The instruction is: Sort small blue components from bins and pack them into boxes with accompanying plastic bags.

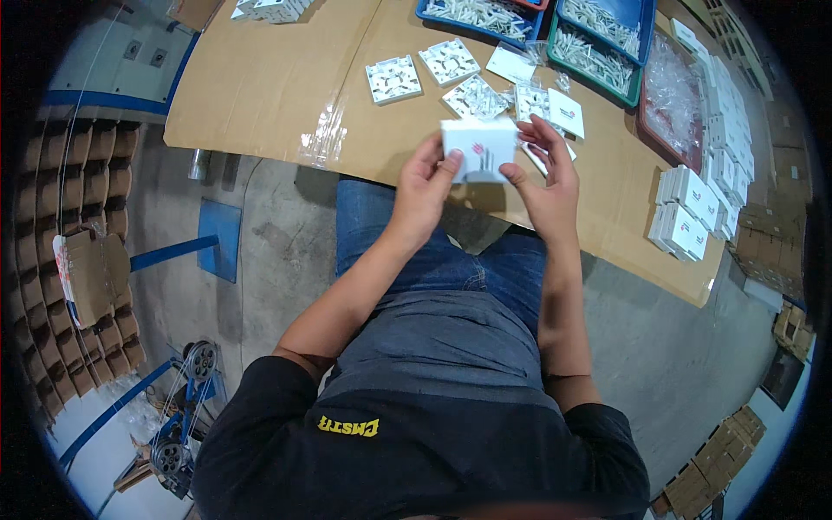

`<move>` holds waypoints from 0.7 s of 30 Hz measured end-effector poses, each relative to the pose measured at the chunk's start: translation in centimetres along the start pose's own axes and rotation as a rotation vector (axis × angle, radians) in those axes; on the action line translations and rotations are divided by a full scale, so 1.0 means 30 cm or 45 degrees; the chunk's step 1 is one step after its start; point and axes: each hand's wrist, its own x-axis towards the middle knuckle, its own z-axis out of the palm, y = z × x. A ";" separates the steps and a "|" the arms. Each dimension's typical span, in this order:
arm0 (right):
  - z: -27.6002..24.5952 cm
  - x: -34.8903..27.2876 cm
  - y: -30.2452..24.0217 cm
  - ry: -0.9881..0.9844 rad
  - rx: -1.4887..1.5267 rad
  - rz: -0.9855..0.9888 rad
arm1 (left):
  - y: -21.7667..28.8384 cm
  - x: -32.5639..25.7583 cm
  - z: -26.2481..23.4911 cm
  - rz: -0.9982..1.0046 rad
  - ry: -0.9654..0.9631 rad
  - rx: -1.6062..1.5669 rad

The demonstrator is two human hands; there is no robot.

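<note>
In front of me, above the near edge of the cardboard-covered table, I hold up a flat white square case [479,152] with a small red mark and print on its face. My left hand [419,192] grips its left side, thumb on the front and fingers behind. On the right side, my right hand [550,186] has its thumb at the lower corner and its fingers curled near the upper corner. Just beyond lie several open white plastic trays [393,80] with moulded cutouts, and a white printed cover [565,113]. Another white piece is partly hidden behind my right hand.
Blue bins [482,19] and a green bin [594,65] of small white parts stand at the back. A reddish bin [669,100] holds clear plastic bags. Stacked white cases [685,212] line the table's right side. A blue metal stand [219,241] is at left.
</note>
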 end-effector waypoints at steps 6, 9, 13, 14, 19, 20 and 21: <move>0.031 -0.066 0.065 0.052 0.935 0.425 | 0.028 0.001 -0.007 -0.127 -0.122 -0.503; -0.009 -0.062 0.056 -0.053 0.843 0.331 | 0.076 0.003 -0.006 0.056 -0.229 0.074; -0.045 -0.045 -0.002 -0.234 0.753 0.260 | 0.145 -0.015 -0.020 0.245 -0.244 0.227; -0.047 -0.042 -0.019 -0.231 0.711 0.218 | 0.136 -0.017 -0.038 0.228 -0.308 0.395; -0.056 -0.045 -0.052 -0.254 0.599 0.162 | 0.183 -0.038 -0.002 0.217 -0.229 0.191; -0.055 -0.047 -0.056 -0.261 0.609 0.149 | 0.180 -0.041 -0.005 0.228 -0.218 0.232; -0.057 -0.045 -0.059 -0.256 0.608 0.149 | 0.179 -0.042 -0.003 0.227 -0.222 0.232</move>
